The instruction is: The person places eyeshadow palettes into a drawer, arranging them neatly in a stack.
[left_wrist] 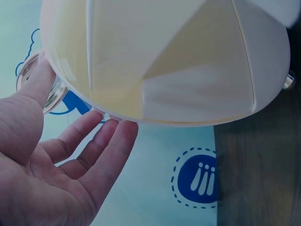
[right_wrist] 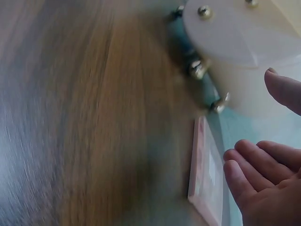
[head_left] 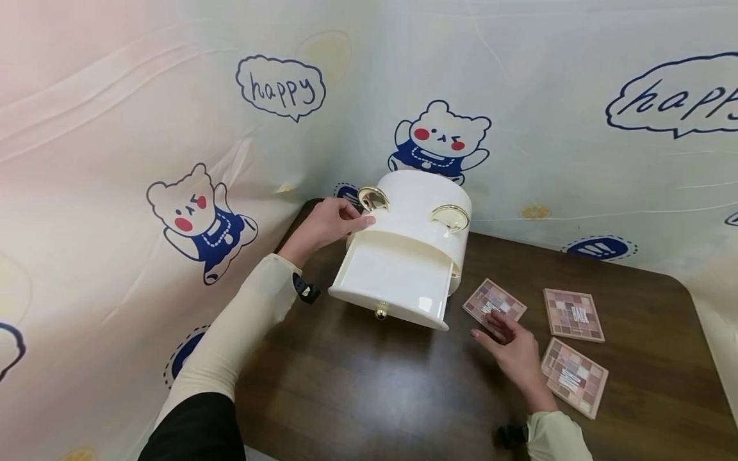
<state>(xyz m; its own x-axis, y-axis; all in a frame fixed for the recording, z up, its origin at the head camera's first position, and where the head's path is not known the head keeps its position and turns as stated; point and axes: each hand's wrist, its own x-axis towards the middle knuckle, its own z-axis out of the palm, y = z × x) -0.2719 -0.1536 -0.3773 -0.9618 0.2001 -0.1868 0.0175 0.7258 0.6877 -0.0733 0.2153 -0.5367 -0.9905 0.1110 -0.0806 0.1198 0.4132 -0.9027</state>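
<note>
A white rounded storage box (head_left: 423, 198) with gold trim stands at the back of the table, its front drawer (head_left: 398, 269) pulled out. The drawer has a small gold knob and nothing inside. My left hand (head_left: 331, 224) holds the box's left side, thumb on the front near a round gold fitting (head_left: 373, 198), fingertips (left_wrist: 124, 132) against the wall. My right hand (head_left: 516, 355), fingers loosely spread and holding nothing, hovers by the nearest eyeshadow palette (head_left: 490, 301). In the right wrist view that palette (right_wrist: 204, 174) lies flat on the table beside the box.
Two more eyeshadow palettes lie farther right: one (head_left: 573, 314) towards the back, another (head_left: 576, 378) close to my right wrist. The brown table (head_left: 369, 384) meets a printed cloth backdrop (head_left: 519, 160) behind the box. A second gold fitting (head_left: 451, 218) is on the box's right.
</note>
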